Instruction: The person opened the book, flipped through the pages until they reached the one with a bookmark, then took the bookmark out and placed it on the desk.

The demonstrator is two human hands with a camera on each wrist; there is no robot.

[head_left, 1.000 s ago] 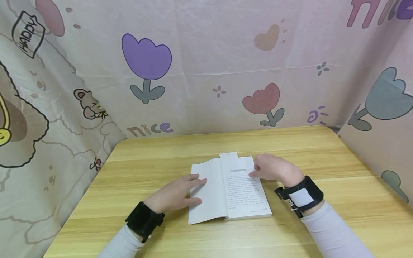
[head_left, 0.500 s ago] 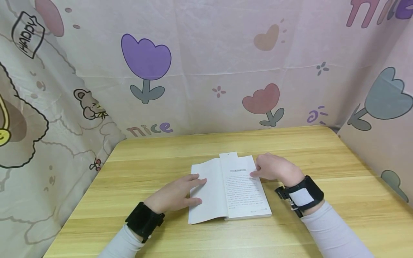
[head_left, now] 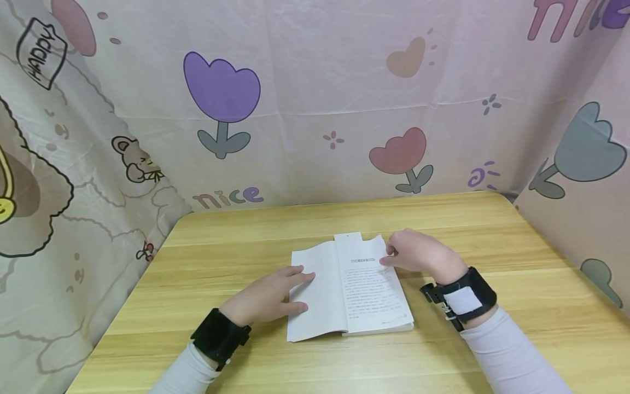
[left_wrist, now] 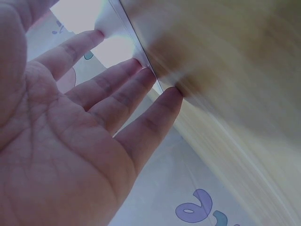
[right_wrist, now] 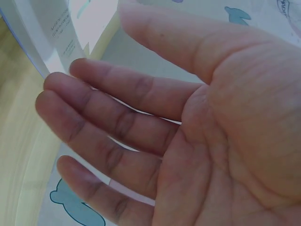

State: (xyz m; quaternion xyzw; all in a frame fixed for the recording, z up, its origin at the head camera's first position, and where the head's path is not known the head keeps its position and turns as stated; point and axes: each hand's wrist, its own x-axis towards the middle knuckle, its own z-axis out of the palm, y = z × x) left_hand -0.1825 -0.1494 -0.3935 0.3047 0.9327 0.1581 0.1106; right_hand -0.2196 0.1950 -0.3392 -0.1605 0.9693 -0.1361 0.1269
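Note:
An open book (head_left: 317, 317) lies on the wooden table, its left page blank and its right page (head_left: 369, 295) printed with lines of text. A white card (head_left: 348, 236) sticks out past the top of the spine. My left hand (head_left: 263, 294) rests with spread fingers on the left page's outer edge; in the left wrist view its fingertips (left_wrist: 171, 96) meet the book's edge. At the upper right edge of the book, my right hand (head_left: 418, 253) pinches the right page, thumb on top. That page stands slightly raised along its outer edge. Fingers (right_wrist: 70, 113) show gently bent in the right wrist view.
The table (head_left: 236, 232) extends around the book on all sides. Behind it and along both sides hangs a patterned cloth (head_left: 305, 71) with flowers and lettering. Black straps with small cameras (head_left: 465, 300) circle both wrists.
My right hand has shifted slightly up and the outer edge of the right page has risen a little from the pages beneath. My left hand stays in place.

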